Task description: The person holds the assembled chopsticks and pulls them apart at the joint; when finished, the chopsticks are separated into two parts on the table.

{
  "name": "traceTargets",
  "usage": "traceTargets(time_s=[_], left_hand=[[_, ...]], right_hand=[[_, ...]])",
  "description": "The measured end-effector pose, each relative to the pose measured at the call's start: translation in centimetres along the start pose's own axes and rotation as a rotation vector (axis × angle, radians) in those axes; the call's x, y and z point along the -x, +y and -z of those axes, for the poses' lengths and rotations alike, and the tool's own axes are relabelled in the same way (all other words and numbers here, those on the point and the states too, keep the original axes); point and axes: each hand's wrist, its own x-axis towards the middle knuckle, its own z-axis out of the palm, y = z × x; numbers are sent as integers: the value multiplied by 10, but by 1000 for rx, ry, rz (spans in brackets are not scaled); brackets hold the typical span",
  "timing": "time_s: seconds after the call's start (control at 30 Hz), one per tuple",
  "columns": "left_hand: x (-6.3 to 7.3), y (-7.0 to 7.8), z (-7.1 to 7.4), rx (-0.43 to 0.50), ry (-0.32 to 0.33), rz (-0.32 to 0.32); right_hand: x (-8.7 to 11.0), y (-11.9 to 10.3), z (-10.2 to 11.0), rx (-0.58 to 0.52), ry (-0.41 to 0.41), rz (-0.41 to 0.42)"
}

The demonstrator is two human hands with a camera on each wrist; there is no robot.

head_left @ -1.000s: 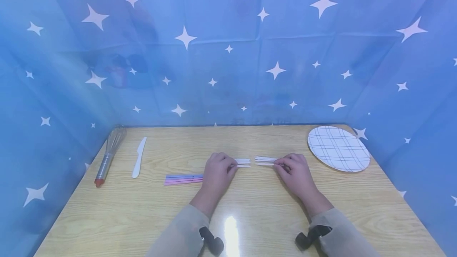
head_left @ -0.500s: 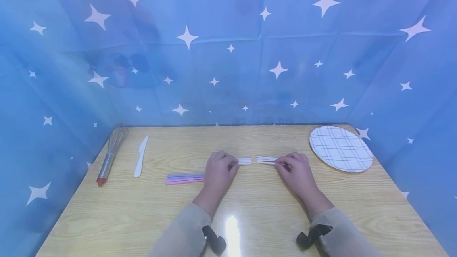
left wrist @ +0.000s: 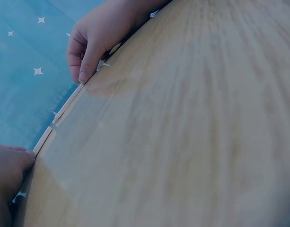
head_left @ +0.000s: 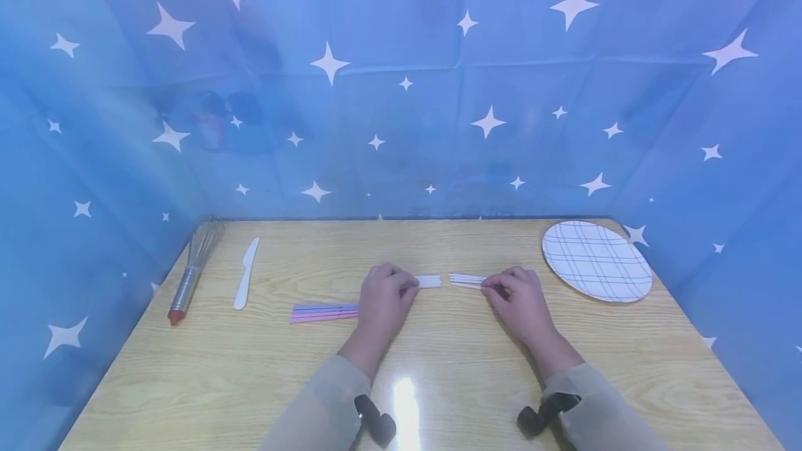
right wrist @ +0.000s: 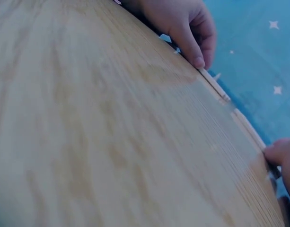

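Note:
Several thin white sticks lie side by side on the table in two short rows, end to end with a small gap between. My left hand (head_left: 383, 301) pinches the outer end of the left white sticks (head_left: 429, 281) between thumb and fingers. Opposite it, my right hand (head_left: 519, 301) pinches the outer end of the right white sticks (head_left: 466, 280). In the left wrist view the right hand (left wrist: 100, 40) has its thumb tip low on the table, at the sticks' end. Both hands cover the outer parts of the sticks.
Pink and purple straws (head_left: 322, 313) lie left of the left hand, partly behind it. Farther left are a white plastic knife (head_left: 246, 275) and a whisk (head_left: 186, 287). A checked plate (head_left: 596, 261) lies at the back right. A blue star-patterned curtain (head_left: 401, 110) surrounds the table.
The nearest white stick on each side, earlier a little apart from its row, now lies close against the others. Both hands have stayed almost in place.

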Motion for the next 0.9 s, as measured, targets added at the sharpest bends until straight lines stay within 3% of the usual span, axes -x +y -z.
traceTargets(time_s=[0.33,0.57,0.77,0.9], left_hand=[[-1,-3,-3,-38,16,28],[-2,-4,-4,-43,-17,80],[-2,-2,-4,-30,-12,66],[-1,-2,-4,-17,19,24]], right_hand=[[-2,-4,0,7,-25,-88],[-3,-4,1,9,-56,-146],[-3,-4,1,7,-53,-152],[-3,-5,2,0,-38,-127]])
